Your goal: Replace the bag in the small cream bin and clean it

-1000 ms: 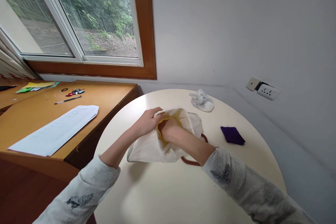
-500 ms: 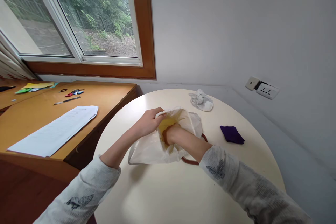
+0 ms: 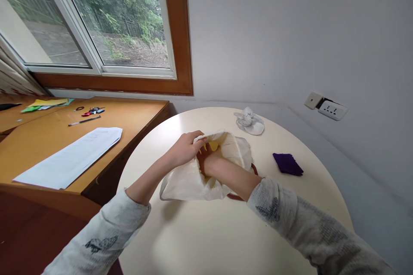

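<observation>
A cream cloth bag [image 3: 183,185] lies on the round table with its mouth facing me and its inside looking yellowish. My left hand [image 3: 186,149] pinches the bag's rim at the upper left and holds the mouth apart. Deep in the opening is my right hand [image 3: 209,162], partly hidden by the fabric; its visible fingers are spread, with yellow showing between them. I see nothing held in it. A brown curved handle [image 3: 235,197] sticks out from under the bag on the right, partly behind my right forearm.
On the white round table [image 3: 200,240] lie a crumpled clear plastic bag [image 3: 250,122] and a folded purple cloth [image 3: 288,164]. A wooden desk [image 3: 135,114] at the left holds paper sheets [image 3: 71,157], a pen [image 3: 84,120] and keys [image 3: 93,111]. Wall sockets [image 3: 332,110] are at the right.
Inside the bag, my right hand has turned upward, and its fingers now show spread near the rim. My left hand keeps its hold. The view has shifted slightly.
</observation>
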Tool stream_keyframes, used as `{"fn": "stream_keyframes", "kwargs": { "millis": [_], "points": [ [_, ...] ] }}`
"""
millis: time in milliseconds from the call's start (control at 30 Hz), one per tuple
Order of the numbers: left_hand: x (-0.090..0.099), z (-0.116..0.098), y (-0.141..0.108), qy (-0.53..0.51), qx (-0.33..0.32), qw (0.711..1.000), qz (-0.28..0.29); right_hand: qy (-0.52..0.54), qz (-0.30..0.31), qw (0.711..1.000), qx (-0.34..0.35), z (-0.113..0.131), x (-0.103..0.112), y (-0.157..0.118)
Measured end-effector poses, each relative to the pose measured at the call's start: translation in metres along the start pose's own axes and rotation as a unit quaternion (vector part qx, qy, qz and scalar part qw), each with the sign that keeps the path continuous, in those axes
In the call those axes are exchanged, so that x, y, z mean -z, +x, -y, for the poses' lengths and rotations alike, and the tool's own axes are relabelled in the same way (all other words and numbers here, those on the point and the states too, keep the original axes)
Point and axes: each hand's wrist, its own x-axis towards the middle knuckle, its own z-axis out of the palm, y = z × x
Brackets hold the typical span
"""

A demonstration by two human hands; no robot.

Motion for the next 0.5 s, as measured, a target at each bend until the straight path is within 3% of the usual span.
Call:
{"fn": "stream_keyframes", "kwargs": {
  "millis": [200,400,500],
  "points": [
    [0.002,-0.001,0.0,0.011,0.012,1.0,0.002,-0.03,0.018,0.999,0.014,-0.001,-0.003,0.001],
    [0.004,0.005,0.003,-0.035,0.008,0.999,0.024,0.045,-0.057,0.996,0.049,-0.014,0.013,-0.005],
    [0.004,0.008,0.005,-0.027,0.01,1.0,0.011,0.074,-0.069,0.993,0.065,-0.018,0.009,-0.001]
  ]
}}
